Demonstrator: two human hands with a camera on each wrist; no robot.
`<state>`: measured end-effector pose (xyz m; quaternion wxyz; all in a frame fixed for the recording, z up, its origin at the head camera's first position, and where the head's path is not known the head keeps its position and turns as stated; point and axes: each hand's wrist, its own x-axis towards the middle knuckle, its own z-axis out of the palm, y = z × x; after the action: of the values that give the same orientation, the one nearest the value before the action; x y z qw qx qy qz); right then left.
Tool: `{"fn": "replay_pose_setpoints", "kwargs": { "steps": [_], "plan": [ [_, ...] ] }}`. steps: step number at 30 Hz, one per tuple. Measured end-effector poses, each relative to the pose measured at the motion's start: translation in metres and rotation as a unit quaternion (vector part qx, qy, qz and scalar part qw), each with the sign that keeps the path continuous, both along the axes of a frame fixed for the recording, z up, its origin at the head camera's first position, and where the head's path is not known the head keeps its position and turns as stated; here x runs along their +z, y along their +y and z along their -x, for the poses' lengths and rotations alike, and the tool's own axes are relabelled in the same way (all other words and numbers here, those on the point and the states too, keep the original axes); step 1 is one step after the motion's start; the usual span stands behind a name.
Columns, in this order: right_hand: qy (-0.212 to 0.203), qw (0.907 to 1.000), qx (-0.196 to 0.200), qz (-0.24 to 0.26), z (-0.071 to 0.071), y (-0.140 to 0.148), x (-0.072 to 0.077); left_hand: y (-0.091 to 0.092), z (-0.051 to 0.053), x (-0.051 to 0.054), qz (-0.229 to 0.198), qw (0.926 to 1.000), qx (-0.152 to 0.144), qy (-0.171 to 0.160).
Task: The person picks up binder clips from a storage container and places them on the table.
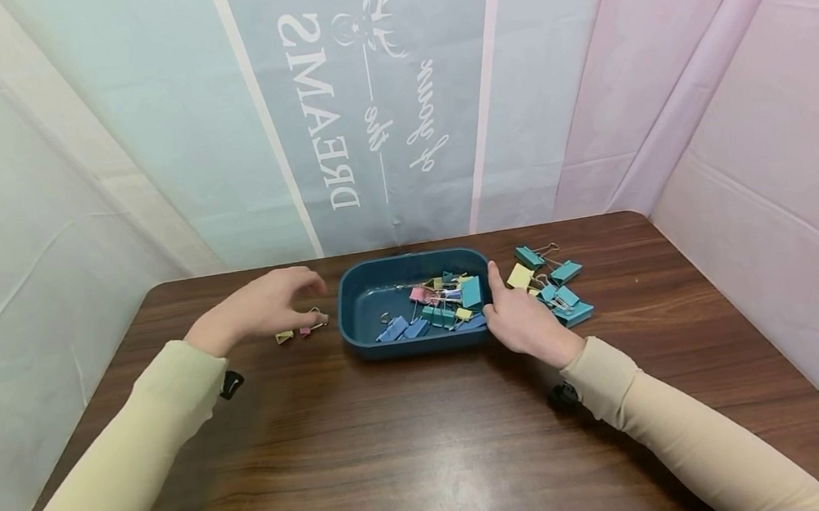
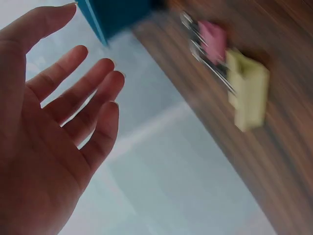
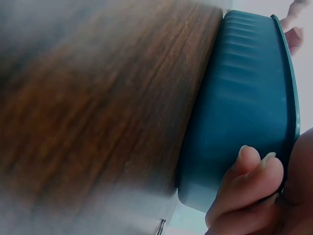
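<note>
A dark blue plastic box stands on the table with blue, teal, pink and yellow binder clips lying inside, mostly in its right half. My right hand grips the box's right end; in the right wrist view its curled fingers press the outer wall. To the left of the box, my left hand hovers with parted fingers and holds nothing. Beside and below it lie a pink binder clip and a yellow binder clip on the wood, slightly blurred in the left wrist view.
Right of the box, past my right hand, lies a loose group of teal binder clips with a yellow clip. The brown wooden table ends at the back against a hanging printed cloth.
</note>
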<state>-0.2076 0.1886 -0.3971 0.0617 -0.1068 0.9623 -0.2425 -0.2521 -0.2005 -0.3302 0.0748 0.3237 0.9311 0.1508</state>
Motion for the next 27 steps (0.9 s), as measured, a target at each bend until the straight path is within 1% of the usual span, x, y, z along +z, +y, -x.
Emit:
{"fn": "replay_pose_setpoints", "kwargs": {
  "steps": [3, 5, 8, 11, 17, 21, 23, 27],
  "plan": [
    [-0.002, 1.0, 0.0, 0.002, 0.0, 0.0, 0.0, 0.019, -0.004, 0.004, -0.009, 0.9995, -0.028, -0.005],
    [-0.002, 1.0, 0.0, 0.002, 0.001, 0.0, 0.0, 0.03, -0.004, 0.005, -0.008, 0.9989, -0.047, -0.002],
    [-0.003, 1.0, -0.001, 0.002, 0.001, 0.0, -0.001, 0.045, -0.002, 0.005, 0.0, 0.998, -0.063, -0.003],
    [-0.004, 1.0, -0.003, 0.002, 0.001, 0.0, -0.001, 0.058, 0.001, 0.0, 0.017, 0.997, -0.074, -0.012],
    [-0.003, 1.0, -0.004, 0.005, -0.001, 0.0, -0.001, 0.082, 0.006, -0.014, 0.064, 0.9929, -0.093, -0.036],
    [-0.003, 1.0, -0.003, 0.004, 0.0, 0.001, -0.003, 0.095, 0.007, -0.021, 0.086, 0.989, -0.114, -0.041],
    [-0.002, 1.0, -0.004, 0.003, 0.0, 0.0, -0.003, 0.101, 0.008, -0.024, 0.096, 0.9869, -0.124, -0.037],
    [0.004, 1.0, -0.004, 0.001, 0.001, 0.0, -0.004, 0.108, 0.01, -0.027, 0.107, 0.9842, -0.137, -0.032]
  ]
}}
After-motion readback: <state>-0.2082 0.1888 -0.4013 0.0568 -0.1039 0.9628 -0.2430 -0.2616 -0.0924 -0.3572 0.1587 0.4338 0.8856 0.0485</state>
